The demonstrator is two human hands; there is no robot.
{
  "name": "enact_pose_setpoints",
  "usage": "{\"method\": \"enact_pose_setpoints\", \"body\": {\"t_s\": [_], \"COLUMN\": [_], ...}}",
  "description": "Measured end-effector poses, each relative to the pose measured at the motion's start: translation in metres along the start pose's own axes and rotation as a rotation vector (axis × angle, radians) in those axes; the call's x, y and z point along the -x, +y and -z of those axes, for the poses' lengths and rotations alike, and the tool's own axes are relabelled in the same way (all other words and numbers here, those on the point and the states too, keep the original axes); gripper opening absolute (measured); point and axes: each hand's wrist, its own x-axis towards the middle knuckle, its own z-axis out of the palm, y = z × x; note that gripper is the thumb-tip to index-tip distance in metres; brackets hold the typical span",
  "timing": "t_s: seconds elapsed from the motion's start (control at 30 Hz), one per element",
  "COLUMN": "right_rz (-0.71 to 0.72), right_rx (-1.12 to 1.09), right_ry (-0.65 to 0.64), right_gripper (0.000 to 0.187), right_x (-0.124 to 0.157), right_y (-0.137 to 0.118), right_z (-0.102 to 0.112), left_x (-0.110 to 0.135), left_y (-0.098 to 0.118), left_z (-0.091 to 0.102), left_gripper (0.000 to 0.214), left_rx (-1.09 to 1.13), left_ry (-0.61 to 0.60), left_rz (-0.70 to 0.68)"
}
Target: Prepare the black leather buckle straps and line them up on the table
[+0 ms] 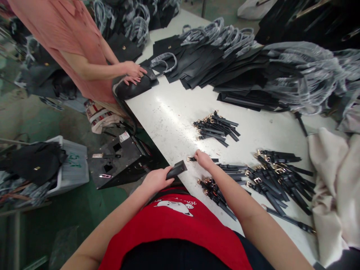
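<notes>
My left hand (158, 180) is closed around a black, bar-shaped piece (177, 170) near the table's front edge; its exact kind does not show. Just to the right, my right hand (204, 160) pinches a short black buckle strap (191, 159) lying at the white tabletop. Its gold buckle points left, and the strap's plain end shows past the fingers. Beyond this hand lies a small pile of similar buckle straps (218, 127). More straps (233, 169) lie side by side under my right forearm, and another bunch (215, 191) sits closer to my body.
A large heap of buckle straps (281, 176) lies at right, beside beige cloth (327, 195). Black leather panels (197, 62) with plastic-wrapped handles cover the table's far side. A co-worker (84, 48) presses on a black piece at far left. A grey crate (74, 165) stands on the floor.
</notes>
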Motion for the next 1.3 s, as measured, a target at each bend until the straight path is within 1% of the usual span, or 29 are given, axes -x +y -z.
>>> {"method": "enact_pose_setpoints", "body": {"t_s": [0.1, 0.2, 0.3, 0.4, 0.47, 0.57, 0.63, 0.73, 0.8, 0.9, 1.1, 1.2, 1.3], "right_rz": [0.130, 0.221, 0.218, 0.154, 0.100, 0.010, 0.035, 0.188, 0.228, 0.198, 0.073, -0.004, -0.057], "right_rx": [-0.041, -0.004, 0.078, 0.137, 0.134, 0.072, 0.029, 0.016, 0.043, 0.093, 0.109, 0.070, -0.050], "right_ry": [0.019, 0.018, 0.018, 0.019, 0.022, 0.017, 0.013, 0.027, 0.047, 0.051, 0.024, 0.011, 0.034], "right_gripper": [0.014, 0.013, 0.016, 0.018, 0.019, 0.021, 0.020, 0.014, 0.013, 0.015, 0.020, 0.025, 0.028], "right_x": [0.003, 0.007, 0.010, 0.009, 0.006, 0.003, 0.003, 0.006, 0.009, 0.010, 0.003, 0.000, 0.002], "right_y": [0.006, 0.004, -0.001, -0.006, -0.005, -0.001, 0.002, 0.004, 0.003, 0.000, -0.004, -0.005, -0.005], "right_z": [-0.001, -0.001, -0.001, -0.004, -0.006, -0.007, -0.006, -0.004, -0.004, -0.005, -0.006, -0.006, -0.005], "left_x": [0.000, 0.000, 0.000, 0.000, 0.000, -0.001, -0.001, -0.001, -0.001, -0.001, -0.002, -0.001, -0.001], "left_y": [-0.001, -0.002, 0.000, 0.002, 0.003, 0.002, 0.001, 0.001, 0.002, 0.004, 0.004, 0.006, 0.006], "left_z": [-0.001, -0.002, -0.001, 0.001, 0.002, 0.002, 0.001, -0.001, 0.000, 0.001, 0.001, 0.000, -0.001], "left_gripper": [0.050, 0.049, 0.049, 0.048, 0.048, 0.049, 0.050, 0.050, 0.050, 0.048, 0.046, 0.048, 0.049], "left_rx": [-0.003, -0.005, -0.006, -0.001, 0.003, 0.002, -0.002, -0.004, -0.004, -0.005, -0.013, -0.019, -0.028], "left_ry": [-0.003, -0.002, -0.002, -0.005, -0.011, -0.005, 0.001, -0.011, -0.021, -0.016, 0.015, 0.004, -0.013], "left_rz": [-0.011, -0.033, -0.045, -0.043, -0.043, -0.043, -0.047, -0.046, -0.042, -0.048, -0.075, -0.058, -0.050]}}
